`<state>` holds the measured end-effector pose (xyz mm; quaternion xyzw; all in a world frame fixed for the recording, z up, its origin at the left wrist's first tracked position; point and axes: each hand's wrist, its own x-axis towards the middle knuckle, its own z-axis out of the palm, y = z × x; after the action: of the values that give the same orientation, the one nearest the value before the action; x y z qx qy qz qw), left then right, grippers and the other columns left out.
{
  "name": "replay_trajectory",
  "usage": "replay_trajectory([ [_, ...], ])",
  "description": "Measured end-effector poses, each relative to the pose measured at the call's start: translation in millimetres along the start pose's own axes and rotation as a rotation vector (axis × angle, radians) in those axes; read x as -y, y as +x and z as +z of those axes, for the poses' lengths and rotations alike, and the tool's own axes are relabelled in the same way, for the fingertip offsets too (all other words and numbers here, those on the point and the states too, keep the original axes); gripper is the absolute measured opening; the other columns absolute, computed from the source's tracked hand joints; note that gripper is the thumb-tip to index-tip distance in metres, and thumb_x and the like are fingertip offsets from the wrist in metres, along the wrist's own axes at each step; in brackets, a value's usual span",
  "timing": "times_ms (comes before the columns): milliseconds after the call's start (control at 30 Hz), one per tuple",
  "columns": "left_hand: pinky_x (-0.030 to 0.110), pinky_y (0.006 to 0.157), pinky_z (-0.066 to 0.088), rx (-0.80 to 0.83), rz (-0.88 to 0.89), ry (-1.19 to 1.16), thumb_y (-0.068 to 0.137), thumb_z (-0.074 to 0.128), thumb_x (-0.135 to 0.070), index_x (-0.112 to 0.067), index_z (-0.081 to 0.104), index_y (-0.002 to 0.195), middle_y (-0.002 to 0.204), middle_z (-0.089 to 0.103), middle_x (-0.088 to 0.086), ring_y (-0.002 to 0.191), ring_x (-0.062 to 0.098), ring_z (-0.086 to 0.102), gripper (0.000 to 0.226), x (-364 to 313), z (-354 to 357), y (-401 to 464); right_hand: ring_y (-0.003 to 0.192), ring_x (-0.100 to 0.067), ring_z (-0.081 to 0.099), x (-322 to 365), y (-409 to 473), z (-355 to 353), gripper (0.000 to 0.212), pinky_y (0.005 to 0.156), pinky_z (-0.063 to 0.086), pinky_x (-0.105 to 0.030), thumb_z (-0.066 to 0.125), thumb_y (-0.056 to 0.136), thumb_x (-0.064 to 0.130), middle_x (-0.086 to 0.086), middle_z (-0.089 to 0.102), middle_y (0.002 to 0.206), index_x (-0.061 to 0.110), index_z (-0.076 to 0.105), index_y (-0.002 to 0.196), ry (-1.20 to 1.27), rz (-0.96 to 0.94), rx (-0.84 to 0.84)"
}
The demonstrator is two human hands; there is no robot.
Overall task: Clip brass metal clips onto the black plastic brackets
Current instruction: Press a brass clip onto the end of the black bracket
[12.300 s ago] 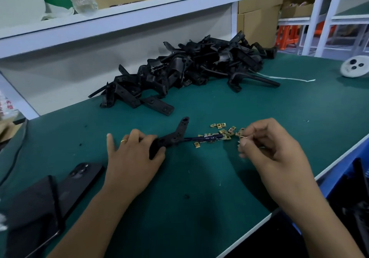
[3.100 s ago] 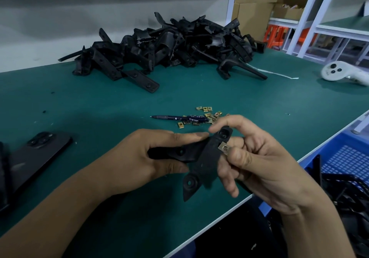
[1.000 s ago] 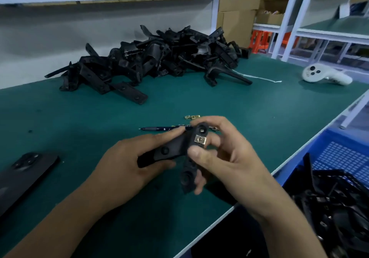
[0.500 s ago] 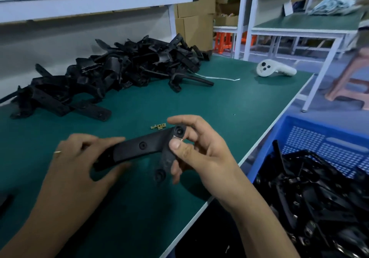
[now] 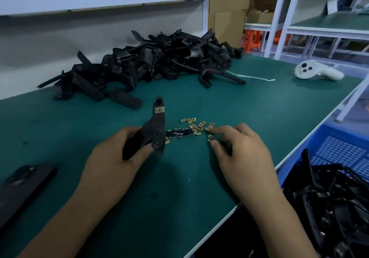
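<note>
Left hand [image 5: 111,163] grips the black bracket [image 5: 153,132]; right hand [image 5: 239,150] pinches one brass clip [image 5: 210,137].
One fitted clip [image 5: 159,110] sits on the bracket's raised arm at frame centre; loose clips [image 5: 196,127] lie on the counter [image 5: 259,108] beside.

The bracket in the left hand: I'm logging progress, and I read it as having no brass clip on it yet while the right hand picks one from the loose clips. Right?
Not quite. The head view shows the bracket in the left hand already carrying a brass clip near its upper end. The rest holds: the right hand is at the loose clips, pinching one.
</note>
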<state>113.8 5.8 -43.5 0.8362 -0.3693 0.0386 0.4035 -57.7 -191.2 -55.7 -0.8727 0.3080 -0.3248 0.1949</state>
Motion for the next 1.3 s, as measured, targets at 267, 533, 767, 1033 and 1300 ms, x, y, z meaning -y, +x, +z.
replay_trajectory([
  [267, 0.022, 0.073, 0.046, 0.007, -0.056, 0.006, 0.084, 0.068, -0.056, -0.055, 0.056, 0.109, 0.101, 0.06, -0.042, 0.093, -0.015, 0.057, 0.028, -3.3, 0.7, -1.8, 0.092, -0.015, 0.053, 7.0, -0.7, -4.1, 0.006, 0.07, 0.053, -0.038, 0.059, 0.099, 0.04, 0.011, 0.049, 0.096, 0.036, 0.062, 0.102, -0.015, -0.019, 0.049],
  [533, 0.026, 0.074, 0.048, 0.045, -0.085, 0.017, 0.086, 0.07, -0.055, -0.055, 0.058, 0.109, 0.101, 0.061, -0.04, 0.093, -0.013, 0.057, 0.026, -6.1, -1.5, -3.0, 0.096, -0.016, 0.049, 12.2, -1.3, -7.8, 0.018, 0.067, 0.05, -0.038, 0.053, 0.103, 0.036, 0.009, 0.045, 0.1, 0.041, 0.06, 0.118, -0.084, -0.043, 0.109],
  [767, 0.034, 0.086, 0.052, 0.036, -0.092, 0.01, 0.085, 0.07, -0.054, -0.049, 0.061, 0.112, 0.101, 0.066, -0.032, 0.097, -0.005, 0.061, 0.028, -12.3, -3.9, -4.8, 0.099, -0.012, 0.049, 6.6, 0.4, -8.4, 0.009, 0.075, 0.048, -0.038, 0.058, 0.1, 0.034, 0.014, 0.049, 0.103, 0.034, 0.05, 0.104, -0.034, -0.038, 0.132],
  [1033, 0.006, 0.074, 0.043, -0.025, -0.06, -0.098, 0.081, 0.08, -0.04, -0.048, 0.07, 0.102, 0.094, 0.069, -0.025, 0.09, -0.005, 0.063, 0.024, -18.7, -4.4, -6.9, 0.08, -0.008, 0.063, 20.3, -4.0, -10.4, 0.025, 0.068, 0.047, -0.019, 0.081, 0.085, 0.018, 0.013, 0.067, 0.082, 0.028, 0.059, 0.085, 0.488, 0.061, 0.125],
  [1300, 0.026, 0.09, 0.054, 0.187, -0.066, -0.212, 0.075, 0.08, -0.062, -0.046, 0.074, 0.1, 0.101, 0.073, -0.007, 0.097, 0.004, 0.068, 0.031, -24.7, 3.8, -14.3, 0.082, -0.01, 0.072, 49.3, -15.2, 8.0, 0.039, 0.078, 0.058, -0.024, 0.082, 0.079, 0.0, 0.011, 0.075, 0.085, 0.033, 0.065, 0.092, 0.697, 0.033, 0.255],
])
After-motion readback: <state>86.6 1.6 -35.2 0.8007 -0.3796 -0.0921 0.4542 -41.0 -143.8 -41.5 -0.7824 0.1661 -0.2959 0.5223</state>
